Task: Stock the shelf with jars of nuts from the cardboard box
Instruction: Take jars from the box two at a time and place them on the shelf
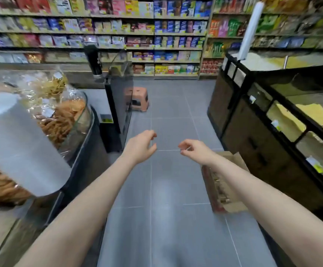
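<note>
Two empty hands, left (pixel 140 146) and right (pixel 194 150), grip slack, hover over grey tiled floor (pixel 168 189) beside cardboard box (pixel 224 189).

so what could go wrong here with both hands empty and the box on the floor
1. The cardboard box sits on the floor under the right forearm, against the dark display counter; stepping forward could catch it.
2. The plastic bag roll juts out near the left arm and could get knocked.
3. The frame is blurred, so the view seems to be moving.

Both bare forearms are reaching forward, roughly parallel. The left hand (pixel 140 146) and right hand (pixel 194 150) are hanging apart in the air, fingers loosely curled toward each other, holding nothing.
</note>
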A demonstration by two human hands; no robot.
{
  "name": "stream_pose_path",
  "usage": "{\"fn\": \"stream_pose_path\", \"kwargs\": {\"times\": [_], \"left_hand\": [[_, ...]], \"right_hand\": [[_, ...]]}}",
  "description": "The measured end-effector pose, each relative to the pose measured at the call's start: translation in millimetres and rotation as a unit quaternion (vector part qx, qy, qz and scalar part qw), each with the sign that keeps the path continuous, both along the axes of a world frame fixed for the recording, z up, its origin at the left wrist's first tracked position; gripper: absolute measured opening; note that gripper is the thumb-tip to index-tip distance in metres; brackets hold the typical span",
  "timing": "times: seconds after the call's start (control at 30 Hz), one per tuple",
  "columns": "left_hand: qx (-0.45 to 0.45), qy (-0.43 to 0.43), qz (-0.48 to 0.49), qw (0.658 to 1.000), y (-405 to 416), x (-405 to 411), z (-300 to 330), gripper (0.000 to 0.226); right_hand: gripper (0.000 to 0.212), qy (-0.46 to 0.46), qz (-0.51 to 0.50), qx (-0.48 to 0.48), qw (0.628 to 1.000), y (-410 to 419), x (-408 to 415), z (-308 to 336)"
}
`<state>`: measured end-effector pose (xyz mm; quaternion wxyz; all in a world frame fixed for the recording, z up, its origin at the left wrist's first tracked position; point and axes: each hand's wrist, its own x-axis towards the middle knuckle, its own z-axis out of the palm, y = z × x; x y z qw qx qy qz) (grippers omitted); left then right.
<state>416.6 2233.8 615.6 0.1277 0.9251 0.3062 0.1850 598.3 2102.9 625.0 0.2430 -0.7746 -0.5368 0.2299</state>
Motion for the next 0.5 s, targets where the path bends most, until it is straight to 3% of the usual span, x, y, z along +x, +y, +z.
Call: {"fn": "stream_pose_path", "kwargs": {"times": [0.33,0.5], "left_hand": [[-0.052,-0.058,-0.058,0.995,34.2,159.1,5.5,0.026],[-0.08,-0.034,-0.108,0.99,83.2,227.1,-11.2,0.026]], "right_hand": [[0.026,0.051,-0.138,0.024,0.989,6.0,133.8,0.5],[0.029,0.087,-0.192,0.02,0.977,31.1,184.2,-14.6]]}}
